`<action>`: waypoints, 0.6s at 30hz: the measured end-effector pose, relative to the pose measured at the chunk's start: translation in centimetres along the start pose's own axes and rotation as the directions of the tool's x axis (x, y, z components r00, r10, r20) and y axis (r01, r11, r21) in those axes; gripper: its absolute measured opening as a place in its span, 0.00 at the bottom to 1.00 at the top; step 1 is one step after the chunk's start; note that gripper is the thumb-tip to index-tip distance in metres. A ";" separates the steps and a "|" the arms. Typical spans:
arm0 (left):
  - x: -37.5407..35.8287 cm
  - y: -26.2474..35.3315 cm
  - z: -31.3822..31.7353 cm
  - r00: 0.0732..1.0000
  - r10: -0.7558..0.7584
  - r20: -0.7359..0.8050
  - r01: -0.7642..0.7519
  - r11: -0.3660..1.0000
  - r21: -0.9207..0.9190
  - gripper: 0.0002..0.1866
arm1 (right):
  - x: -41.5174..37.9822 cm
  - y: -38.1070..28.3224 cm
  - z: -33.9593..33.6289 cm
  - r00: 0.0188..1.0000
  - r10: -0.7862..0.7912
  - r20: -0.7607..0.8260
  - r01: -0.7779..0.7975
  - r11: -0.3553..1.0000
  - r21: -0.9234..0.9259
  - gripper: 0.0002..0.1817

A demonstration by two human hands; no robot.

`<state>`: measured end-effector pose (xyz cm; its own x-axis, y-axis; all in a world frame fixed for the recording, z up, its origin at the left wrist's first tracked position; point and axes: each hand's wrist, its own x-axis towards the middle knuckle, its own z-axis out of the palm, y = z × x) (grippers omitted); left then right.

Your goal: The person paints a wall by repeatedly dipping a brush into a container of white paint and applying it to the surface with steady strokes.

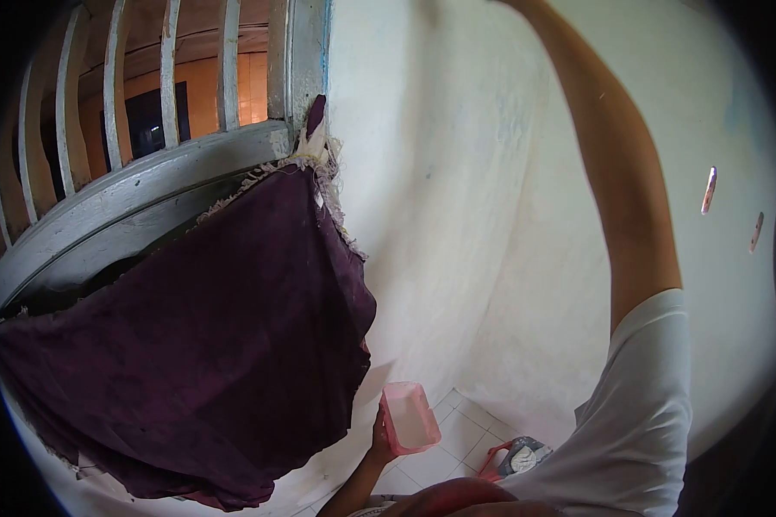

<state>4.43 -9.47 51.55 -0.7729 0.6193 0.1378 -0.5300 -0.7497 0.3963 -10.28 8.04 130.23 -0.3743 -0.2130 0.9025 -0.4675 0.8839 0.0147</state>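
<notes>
My left hand [379, 441] is low in the view, closed on the side of a pink plastic container [419, 449]. Whitish material, perhaps paint, covers the inside of this rectangular tub. Raised high along the right side is my right arm [625, 164], in a white short sleeve [638, 370]. It reaches up towards the white wall [457, 172], and the top edge of the view cuts off the hand, so whatever it holds is hidden.
A dark purple cloth [207, 336] with frayed edges hangs from a grey wooden window frame [172, 159] with upright bars. On the white tiled floor [466, 431] lies a bag [526, 457] with red and whitish parts. Two narrow marks or holes show on the right wall.
</notes>
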 end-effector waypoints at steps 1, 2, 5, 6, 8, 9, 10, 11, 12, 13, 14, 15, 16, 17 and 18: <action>-0.1 -0.2 -0.2 1.000 -0.008 -0.008 0.008 1.000 0.007 0.38 | -1.1 0.6 2.9 0.997 -0.073 0.024 0.074 0.997 -0.030 0.15; 0.0 -0.4 -0.4 1.000 -0.008 0.000 0.008 1.000 0.002 0.38 | -3.2 0.6 5.4 0.988 -0.115 -0.099 0.110 0.993 -0.050 0.13; -0.9 -0.8 -1.0 0.999 -0.032 -0.006 0.031 0.996 -0.088 0.38 | -11.8 -0.1 8.0 0.985 -0.160 -0.059 0.162 0.986 0.044 0.16; -1.1 -0.5 -0.4 0.998 -0.064 0.021 0.065 0.996 -0.066 0.38 | -14.9 0.2 8.9 0.977 -0.212 -0.020 0.212 0.977 0.023 0.13; -1.2 -0.3 0.1 0.994 -0.097 0.051 0.099 0.994 -0.040 0.38 | -21.1 -0.7 9.5 0.975 -0.181 0.127 0.164 0.978 0.132 0.11; -1.1 -0.3 0.2 0.996 -0.074 0.059 0.074 0.997 -0.001 0.38 | -23.8 -0.1 10.4 0.955 -0.199 0.220 0.162 0.971 0.176 0.10; -1.0 -0.5 0.2 0.997 -0.049 0.066 0.047 0.998 0.037 0.38 | -26.4 -0.2 10.8 0.918 -0.208 0.337 0.181 0.977 0.111 0.11; -1.3 -0.7 -0.1 0.997 -0.055 0.054 0.053 0.998 0.037 0.38 | -28.9 -0.7 11.0 0.857 -0.249 0.452 0.208 0.968 0.140 0.13; -1.2 -0.9 -0.3 0.996 -0.063 0.065 0.064 0.998 -0.023 0.38 | -30.9 -1.0 10.8 0.753 -0.163 0.637 0.104 0.986 0.129 0.14; -1.2 -1.2 -0.4 0.995 -0.068 0.079 0.075 0.994 -0.086 0.38 | -32.1 -1.4 10.7 0.642 -0.143 0.753 0.061 0.989 0.136 0.14; -1.9 -1.5 -0.6 0.995 -0.077 0.070 0.083 0.992 -0.091 0.38 | -32.7 -0.7 11.3 0.594 -0.211 0.776 0.150 0.977 0.150 0.14; -2.1 -1.6 -0.6 0.994 -0.081 0.074 0.087 0.992 -0.086 0.38 | -31.9 0.4 12.1 0.540 -0.278 0.794 0.246 0.955 0.167 0.14; -1.9 -1.5 -0.7 0.993 -0.081 0.085 0.088 0.993 -0.077 0.39 | -29.7 1.2 12.4 0.554 -0.254 0.793 0.273 0.955 0.115 0.17; -2.1 -1.9 -1.2 0.992 -0.084 0.091 0.091 0.993 -0.080 0.39 | -26.5 3.0 12.4 0.622 -0.380 0.684 0.453 0.888 0.081 0.19; -2.3 -2.3 -1.8 0.994 -0.064 0.087 0.071 0.994 -0.079 0.39 | -22.2 1.7 10.1 0.656 -0.204 0.727 0.301 0.954 -0.003 0.18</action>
<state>6.82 -9.64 48.68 -0.7042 0.6840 0.1903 -0.6095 -0.7199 0.3322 -10.88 10.04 105.89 -0.7321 -0.6229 0.2758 -0.5559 0.7803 0.2866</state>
